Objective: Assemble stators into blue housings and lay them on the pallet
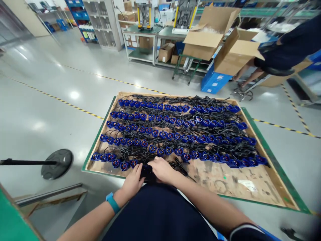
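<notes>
My left hand (133,182) wears a teal wristband and presses its fingers against the left side of a small dark part (146,171). From the other side, my right hand (162,170) grips the same part with curled fingers. Its exact kind is hard to make out, as the hands partly cover it. Just beyond and to the left, round blue housings (124,165) with coloured wires inside lie in a row. Bundles of black cable (132,153) run behind them, and a loose cable (181,166) lies right of my right hand.
A shallow wooden tray (283,187) with green edging holds several rows of housings and cables. A black round base with a pole (57,164) stands at left. Behind are cardboard boxes (204,38), a blue crate (215,80), workbenches (141,30) and a person (288,47) on a stool.
</notes>
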Tool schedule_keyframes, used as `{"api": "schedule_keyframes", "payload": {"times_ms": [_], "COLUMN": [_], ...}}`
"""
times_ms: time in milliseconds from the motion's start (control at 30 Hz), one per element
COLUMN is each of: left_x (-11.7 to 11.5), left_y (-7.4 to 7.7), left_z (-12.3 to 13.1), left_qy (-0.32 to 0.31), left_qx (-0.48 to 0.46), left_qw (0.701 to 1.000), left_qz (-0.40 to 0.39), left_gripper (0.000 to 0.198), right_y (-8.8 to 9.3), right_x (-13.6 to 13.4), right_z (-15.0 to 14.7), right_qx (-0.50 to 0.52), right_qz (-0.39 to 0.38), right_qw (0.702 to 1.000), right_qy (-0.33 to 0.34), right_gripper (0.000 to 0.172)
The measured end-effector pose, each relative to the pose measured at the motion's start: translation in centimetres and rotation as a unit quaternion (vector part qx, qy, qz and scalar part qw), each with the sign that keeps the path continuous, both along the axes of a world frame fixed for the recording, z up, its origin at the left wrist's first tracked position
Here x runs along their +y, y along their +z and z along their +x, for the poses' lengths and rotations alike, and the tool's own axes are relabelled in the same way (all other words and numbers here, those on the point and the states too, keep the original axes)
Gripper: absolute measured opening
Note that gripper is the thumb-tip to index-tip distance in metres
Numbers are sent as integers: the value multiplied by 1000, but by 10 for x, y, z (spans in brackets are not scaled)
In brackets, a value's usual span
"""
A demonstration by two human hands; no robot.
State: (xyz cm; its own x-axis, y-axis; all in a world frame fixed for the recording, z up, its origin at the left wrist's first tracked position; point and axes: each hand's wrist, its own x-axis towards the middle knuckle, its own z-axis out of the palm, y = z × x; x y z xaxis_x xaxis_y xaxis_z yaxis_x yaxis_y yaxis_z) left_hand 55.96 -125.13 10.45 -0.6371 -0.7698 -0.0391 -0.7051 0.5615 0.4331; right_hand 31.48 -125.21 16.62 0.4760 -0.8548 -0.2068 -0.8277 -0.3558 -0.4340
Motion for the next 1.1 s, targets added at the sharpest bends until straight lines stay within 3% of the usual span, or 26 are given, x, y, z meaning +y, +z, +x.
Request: {"api": "schedule_keyframes", "payload": {"times_ms": [133, 433, 667, 933, 1100], "left_x": [7, 12, 25, 26, 22], "left_y": [-1, 9, 7, -4, -8], "left_z": [-18, -39, -23, -28, -32], "left_qy": [71, 136, 197, 269, 250], "left_qx": [35, 105, 139, 273, 364], "left_qw": [996, 980, 952, 876, 818], "left_qz": [27, 105, 188, 292, 369], "left_gripper": [65, 58, 60, 62, 52], "right_y": [8, 5, -2, -7, -7], "right_x": [-15, 3, 8, 5, 8], "right_z": [17, 15, 26, 26, 30], "right_qx": [32, 59, 12, -9, -12], "right_qz": [14, 19, 11, 19, 35], "right_qw": [999, 998, 1000, 1000, 999], "right_qy": [30, -5, -24, -11, -12], "right_gripper": [25, 21, 60, 42, 41]}}
